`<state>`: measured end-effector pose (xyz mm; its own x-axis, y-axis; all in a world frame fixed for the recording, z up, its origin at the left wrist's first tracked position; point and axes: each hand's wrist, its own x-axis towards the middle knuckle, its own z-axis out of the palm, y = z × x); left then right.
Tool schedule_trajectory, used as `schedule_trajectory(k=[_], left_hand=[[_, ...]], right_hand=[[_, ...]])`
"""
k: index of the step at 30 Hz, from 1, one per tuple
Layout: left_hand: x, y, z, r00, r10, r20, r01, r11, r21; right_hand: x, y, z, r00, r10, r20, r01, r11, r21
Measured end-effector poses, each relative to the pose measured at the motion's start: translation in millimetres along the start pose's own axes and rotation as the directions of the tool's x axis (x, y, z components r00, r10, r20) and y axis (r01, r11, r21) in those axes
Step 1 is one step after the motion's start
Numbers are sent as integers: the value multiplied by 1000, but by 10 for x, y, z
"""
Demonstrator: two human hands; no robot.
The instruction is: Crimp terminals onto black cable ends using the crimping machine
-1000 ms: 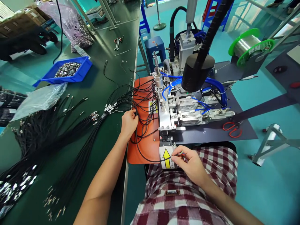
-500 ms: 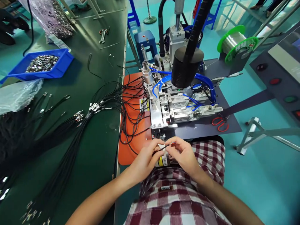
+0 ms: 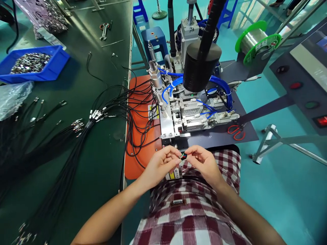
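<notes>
Close in front of my body, my left hand (image 3: 165, 163) and my right hand (image 3: 201, 161) meet fingertip to fingertip. Between them is a cable end (image 3: 183, 156) with thin coloured wires, green, red and blue among them. Thumb and fingers of both hands pinch this small piece, and much of it is hidden by the fingertips. Just beyond the hands stands a metal machine (image 3: 194, 119) with cylinders and blue air tubes. Many black cables (image 3: 135, 126) run from its left side across an orange board (image 3: 138, 161) onto the green table.
On the green table (image 3: 107, 170) lie bundled cables with metal plugs (image 3: 95, 115), a blue bin (image 3: 57, 64) of metal parts and a wrench (image 3: 104, 32). Red-handled scissors (image 3: 236, 132) rest right of the machine. Beyond are a solder wire spool (image 3: 255, 41) and a control panel (image 3: 304, 85).
The black cable stretch near my left hand has gone from sight, and the coloured wires now show between both fingertips. The view has shifted slightly; a red panel light is now brighter.
</notes>
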<state>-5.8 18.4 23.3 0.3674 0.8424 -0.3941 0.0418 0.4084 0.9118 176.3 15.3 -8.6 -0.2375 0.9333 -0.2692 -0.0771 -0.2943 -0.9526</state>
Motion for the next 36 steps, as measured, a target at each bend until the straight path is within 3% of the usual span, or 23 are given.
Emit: schedule_trajectory(k=[7, 12, 20, 27, 36], left_hand=[[-10, -9, 12, 994, -15, -105, 16, 1000, 8], [-26, -56, 23, 992, -16, -123, 16, 1000, 0], [-22, -65, -7, 995, 2, -104, -10, 997, -78], [-47, -26, 20, 987, 76, -143, -74, 997, 17], [-48, -76, 16, 985, -80, -156, 50, 981, -187]], right_hand=[[17, -29, 64, 999, 43, 31, -46, 995, 91], [43, 18, 121, 995, 76, 57, -85, 983, 166], [-16, 80, 170, 1000, 23, 20, -24, 998, 50], [-36, 84, 166, 998, 7, 65, -10, 999, 45], [-44, 101, 187, 997, -2, 78, 2, 1000, -3]])
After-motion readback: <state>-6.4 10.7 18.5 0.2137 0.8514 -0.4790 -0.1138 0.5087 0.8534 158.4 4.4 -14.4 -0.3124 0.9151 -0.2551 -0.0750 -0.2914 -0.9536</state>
